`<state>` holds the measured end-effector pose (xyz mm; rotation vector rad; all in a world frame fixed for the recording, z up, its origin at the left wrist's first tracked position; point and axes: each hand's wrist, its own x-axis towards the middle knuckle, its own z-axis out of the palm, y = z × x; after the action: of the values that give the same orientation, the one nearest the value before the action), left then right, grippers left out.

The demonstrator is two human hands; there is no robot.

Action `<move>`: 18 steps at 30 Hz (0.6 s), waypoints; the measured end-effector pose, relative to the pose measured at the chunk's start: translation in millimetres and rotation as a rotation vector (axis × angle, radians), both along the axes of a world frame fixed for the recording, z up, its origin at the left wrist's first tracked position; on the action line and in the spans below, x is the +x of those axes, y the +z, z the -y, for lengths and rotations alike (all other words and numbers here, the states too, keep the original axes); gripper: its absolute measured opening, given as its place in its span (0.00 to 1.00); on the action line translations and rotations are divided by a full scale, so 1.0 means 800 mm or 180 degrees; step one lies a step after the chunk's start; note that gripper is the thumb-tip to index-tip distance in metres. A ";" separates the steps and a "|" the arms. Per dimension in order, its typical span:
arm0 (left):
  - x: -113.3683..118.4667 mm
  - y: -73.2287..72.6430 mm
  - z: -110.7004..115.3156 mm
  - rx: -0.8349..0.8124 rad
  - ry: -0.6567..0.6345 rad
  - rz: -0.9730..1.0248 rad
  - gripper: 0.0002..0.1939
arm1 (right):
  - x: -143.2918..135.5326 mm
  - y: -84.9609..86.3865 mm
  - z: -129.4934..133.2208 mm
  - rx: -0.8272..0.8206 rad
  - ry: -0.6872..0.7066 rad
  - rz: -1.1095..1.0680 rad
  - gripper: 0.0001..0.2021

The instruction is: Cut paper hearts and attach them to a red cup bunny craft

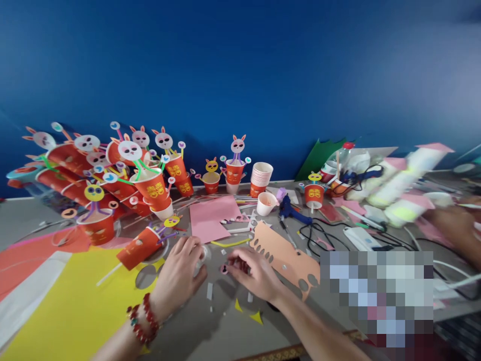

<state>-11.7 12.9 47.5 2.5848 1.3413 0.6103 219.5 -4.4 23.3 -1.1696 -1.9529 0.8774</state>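
Note:
My right hand (250,271) pinches a small pink paper disc (224,269) with a dark mark on it, held just above the table. My left hand (184,268), a red bead bracelet at its wrist, curls its fingers round a whitish, see-through round thing (204,254), perhaps a roll of tape; the fingers partly cover it. Left of that hand, an orange-red paper cup (139,247) with a yellow animal face lies tilted on its side. Yellow paper scraps (256,317) and small white strips (209,291) are strewn below my hands.
Finished cup figures (148,185) crowd the left back. Yellow card (75,301), pink paper (210,215) and punched peach card (285,255) surround the work spot. Stacked cups (262,175), a blue glue gun (295,210) and cables stand behind. Another person's hand (456,225) is at right.

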 end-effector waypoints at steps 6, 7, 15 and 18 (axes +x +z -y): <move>0.003 -0.005 0.003 0.0102 0.0104 -0.0655 0.02 | 0.001 0.000 -0.003 0.0199 -0.0002 0.0325 0.08; 0.002 -0.008 0.003 0.0152 0.0141 -0.0738 0.03 | 0.001 0.000 -0.003 0.0251 -0.0014 0.0349 0.08; 0.007 -0.012 0.005 0.0334 0.0093 -0.0474 0.01 | 0.015 0.022 0.003 0.0634 -0.0068 0.0578 0.07; 0.022 -0.015 0.019 0.0360 -0.0459 -0.0025 0.09 | 0.029 0.041 0.000 0.0513 -0.0211 0.0584 0.07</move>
<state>6.2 -2.6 35.7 2.7460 1.1406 0.6699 242.8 -4.0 55.7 -1.2479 -2.0751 0.5836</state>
